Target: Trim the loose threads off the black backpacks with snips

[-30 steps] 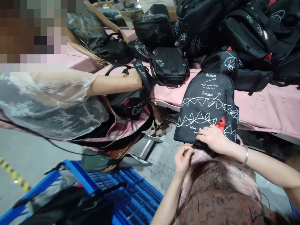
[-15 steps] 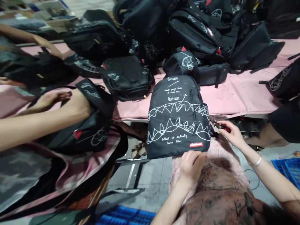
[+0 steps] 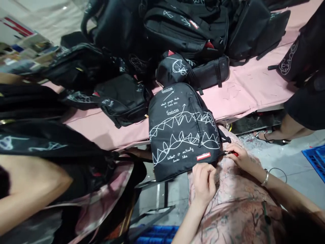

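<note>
A black backpack with white "Success" lettering and scribbled lines stands tilted against the table edge, its front towards me. My left hand has its fingers curled over the lower edge, just under a small red label, and grips the bag there. Beside the bag's lower right corner, my right hand is closed round small red-handled thread snips. Their dark tips point left to the bag's side. Near them a black strap sticks out. Whether the tips touch the bag is too small to tell.
Several black bags, such as a backpack and a smaller bag, lie on the pink-covered table. A co-worker's arm is close on the left. Another person's leg is at right. Blue crates stand on the floor.
The view has shifted to the right. My right hand with the snips has come down towards the bag's lower right corner. The left hand keeps its hold; the co-worker's arm is nearer.
</note>
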Demonstrator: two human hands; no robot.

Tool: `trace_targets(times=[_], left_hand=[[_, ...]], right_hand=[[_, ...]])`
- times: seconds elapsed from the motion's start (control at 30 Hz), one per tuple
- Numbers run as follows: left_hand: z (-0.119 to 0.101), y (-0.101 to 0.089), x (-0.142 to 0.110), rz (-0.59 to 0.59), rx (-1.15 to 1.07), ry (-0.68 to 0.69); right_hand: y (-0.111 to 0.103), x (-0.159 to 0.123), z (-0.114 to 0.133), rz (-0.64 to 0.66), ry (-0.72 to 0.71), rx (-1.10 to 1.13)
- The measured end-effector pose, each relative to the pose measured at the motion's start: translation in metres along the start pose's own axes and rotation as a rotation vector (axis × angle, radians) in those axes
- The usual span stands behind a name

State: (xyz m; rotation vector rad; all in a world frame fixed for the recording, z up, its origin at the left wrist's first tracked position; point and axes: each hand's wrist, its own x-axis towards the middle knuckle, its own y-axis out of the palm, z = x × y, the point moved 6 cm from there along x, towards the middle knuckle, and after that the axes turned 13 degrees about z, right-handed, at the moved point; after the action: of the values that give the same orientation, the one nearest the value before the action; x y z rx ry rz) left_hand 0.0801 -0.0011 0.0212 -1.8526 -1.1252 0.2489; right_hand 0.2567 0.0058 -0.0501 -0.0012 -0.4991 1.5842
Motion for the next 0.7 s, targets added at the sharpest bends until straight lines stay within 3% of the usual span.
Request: trace_targets(times=[0.13, 0.27, 0.37, 0.53, 0.7], left_hand=[[-0.001, 0.001, 0.0, 0.06, 0.079, 0.093], [-0.002, 0.003, 0.008, -0.026, 0.356, 0.128], [-0.004, 0.008, 0.014, -0.071, 0.423, 0.143], [-0.005, 0.011, 0.017, -0.059, 0.374, 0.067], [0.004, 0.0, 0.012, -0.051, 0.081, -0.106]], right_hand=[[-0.003, -0.003, -0.003, -0.045, 0.012, 0.017], [-0.003, -0.004, -0.005, -0.063, -0.02, 0.019], [-0.001, -0.005, -0.003, -0.059, -0.043, 0.003], [0.001, -0.004, 0.004, -0.011, -0.061, -0.017], [0.004, 0.001, 0.014, 0.021, -0.143, -0.04]])
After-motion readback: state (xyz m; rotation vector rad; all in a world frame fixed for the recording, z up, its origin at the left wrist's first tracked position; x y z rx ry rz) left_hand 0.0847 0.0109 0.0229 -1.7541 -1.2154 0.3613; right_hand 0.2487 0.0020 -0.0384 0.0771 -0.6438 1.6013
